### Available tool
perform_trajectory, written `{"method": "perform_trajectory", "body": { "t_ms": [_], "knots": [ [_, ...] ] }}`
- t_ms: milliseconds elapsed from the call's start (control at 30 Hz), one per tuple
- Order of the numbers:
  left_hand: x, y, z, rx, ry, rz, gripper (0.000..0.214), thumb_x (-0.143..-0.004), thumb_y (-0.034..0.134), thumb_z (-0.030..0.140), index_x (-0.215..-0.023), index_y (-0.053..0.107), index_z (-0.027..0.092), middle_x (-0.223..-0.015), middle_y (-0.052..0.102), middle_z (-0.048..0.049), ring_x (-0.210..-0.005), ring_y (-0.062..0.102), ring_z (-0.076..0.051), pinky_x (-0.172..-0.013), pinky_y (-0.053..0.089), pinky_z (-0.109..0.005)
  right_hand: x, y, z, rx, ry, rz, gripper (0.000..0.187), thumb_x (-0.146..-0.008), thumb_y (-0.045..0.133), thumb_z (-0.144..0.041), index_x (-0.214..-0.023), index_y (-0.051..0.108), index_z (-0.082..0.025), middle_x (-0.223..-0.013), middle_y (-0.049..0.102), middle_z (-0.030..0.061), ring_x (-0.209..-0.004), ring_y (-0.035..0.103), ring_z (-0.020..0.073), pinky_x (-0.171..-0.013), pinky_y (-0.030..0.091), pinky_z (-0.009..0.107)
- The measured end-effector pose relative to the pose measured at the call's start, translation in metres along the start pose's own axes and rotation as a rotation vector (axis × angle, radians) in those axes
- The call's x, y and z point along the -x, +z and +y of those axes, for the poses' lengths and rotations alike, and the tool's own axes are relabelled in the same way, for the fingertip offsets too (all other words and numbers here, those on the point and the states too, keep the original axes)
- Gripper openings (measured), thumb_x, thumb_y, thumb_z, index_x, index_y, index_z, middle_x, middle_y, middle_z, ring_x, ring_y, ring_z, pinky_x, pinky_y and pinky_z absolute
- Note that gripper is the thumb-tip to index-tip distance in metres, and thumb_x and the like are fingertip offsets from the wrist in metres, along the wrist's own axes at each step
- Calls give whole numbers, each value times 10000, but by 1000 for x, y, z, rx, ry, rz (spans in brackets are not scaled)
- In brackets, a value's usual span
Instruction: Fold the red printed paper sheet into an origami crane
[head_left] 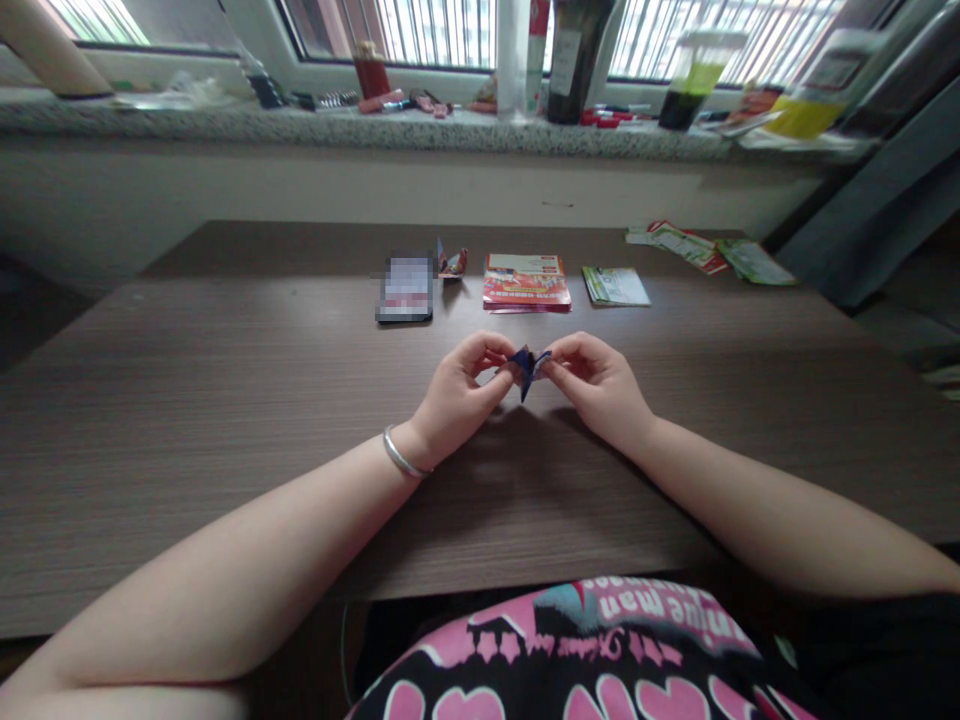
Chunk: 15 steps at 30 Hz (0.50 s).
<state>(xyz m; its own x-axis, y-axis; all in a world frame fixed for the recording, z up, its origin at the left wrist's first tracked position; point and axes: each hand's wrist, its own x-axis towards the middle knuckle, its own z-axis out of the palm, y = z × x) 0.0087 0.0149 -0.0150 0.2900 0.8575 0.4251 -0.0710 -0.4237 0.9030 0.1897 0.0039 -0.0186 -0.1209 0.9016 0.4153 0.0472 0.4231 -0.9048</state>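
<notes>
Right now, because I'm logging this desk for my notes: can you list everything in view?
table: one, dark brown wood grain, fills the middle of the view
phone: one, dark, screen blurred, far side of the table
small folded figure: one, blue and red, just right of the phone
leaflet stack: one, mostly red, far centre of the table
green leaflet: one, green and white, right of the stack
loose leaflets: a few, red and green, far right corner
bottles and jars: several, mixed colours, on the speckled windowsill
folded paper: one, dark blue, pinched between both hands
bracelet: one, silver, left wrist
left hand: one, bare, pinching the paper
right hand: one, bare, pinching the paper
</notes>
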Motion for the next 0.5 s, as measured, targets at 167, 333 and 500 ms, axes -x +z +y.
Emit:
{"method": "perform_trajectory", "body": {
  "t_ms": [167,333,500],
  "knots": [
    [0,-2,-1,-10,-14,-26,141,-822,663,271,-906,619,167,-874,634,-31,-809,616,-127,-762,530,-256,2,2,-1,62,-24,-2,112,-807,687,-310,-821,619,-222,-788,640,-21,-739,651,118,-706,564,270],
    [-1,-2,0,-78,33,-19,101,-816,658,245,-847,606,163,-843,594,-18,-791,584,-112,-742,510,-237,3,2,-2,59,-49,3,126,-799,697,-310,-852,621,-224,-808,655,-11,-753,652,121,-719,572,272],
    [0,1,6,-95,41,-7,57,-806,627,188,-808,578,160,-799,572,-1,-752,550,-92,-736,486,-219,4,1,-7,100,-81,-24,104,-823,671,-309,-852,640,-214,-832,659,11,-786,643,131,-734,573,282]
  ]
}}
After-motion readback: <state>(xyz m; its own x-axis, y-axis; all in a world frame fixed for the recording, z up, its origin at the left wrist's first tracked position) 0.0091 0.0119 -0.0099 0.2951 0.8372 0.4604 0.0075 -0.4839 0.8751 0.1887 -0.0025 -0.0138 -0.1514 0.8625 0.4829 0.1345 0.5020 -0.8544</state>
